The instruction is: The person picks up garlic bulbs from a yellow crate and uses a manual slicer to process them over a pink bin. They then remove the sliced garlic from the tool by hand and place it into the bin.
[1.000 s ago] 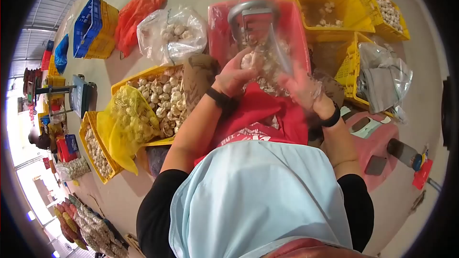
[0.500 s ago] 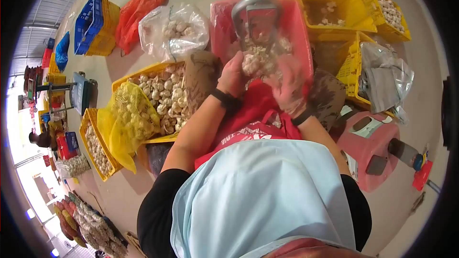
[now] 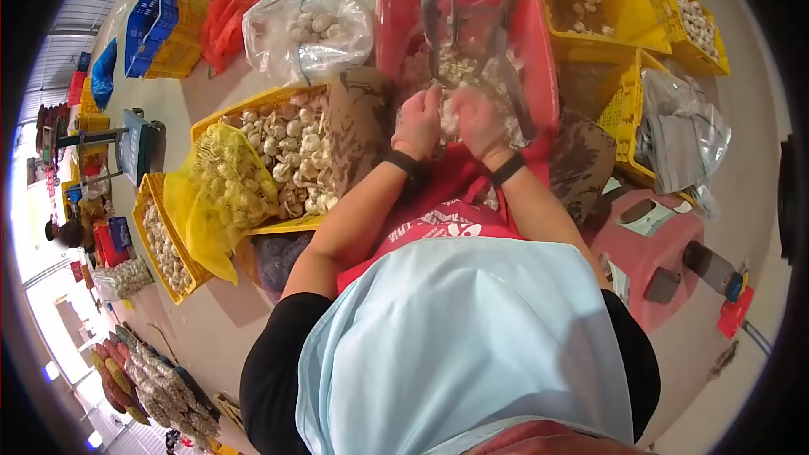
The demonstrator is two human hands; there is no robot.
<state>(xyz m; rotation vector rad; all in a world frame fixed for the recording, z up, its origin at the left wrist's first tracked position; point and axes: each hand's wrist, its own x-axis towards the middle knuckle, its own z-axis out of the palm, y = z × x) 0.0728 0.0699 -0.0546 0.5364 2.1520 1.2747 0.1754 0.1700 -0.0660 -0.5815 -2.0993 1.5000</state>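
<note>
Both hands meet over the near part of a pink-red bin (image 3: 546, 59), fingers curled in: the left hand (image 3: 418, 124) at left, the right hand (image 3: 479, 124) just beside it and blurred. Whether either grips a piece cannot be told. Under and beyond them in the bin lies garlic (image 3: 459, 70), loose pale pieces, with a curved grey metal frame (image 3: 431, 17) standing over it.

To the left, a yellow crate (image 3: 291, 226) holds whole bulbs (image 3: 291, 152); a yellow mesh bag (image 3: 221, 181) of bulbs lies over its left end. Farther left and nearer, a smaller yellow crate (image 3: 192, 289) contains more bulbs. Far left of the bin, a clear plastic bag (image 3: 352, 49) holds several. At far right, a large yellow crate (image 3: 632, 13) has a few bulbs at its bottom, and a narrower yellow crate (image 3: 666, 13) beside it holds many.
</note>
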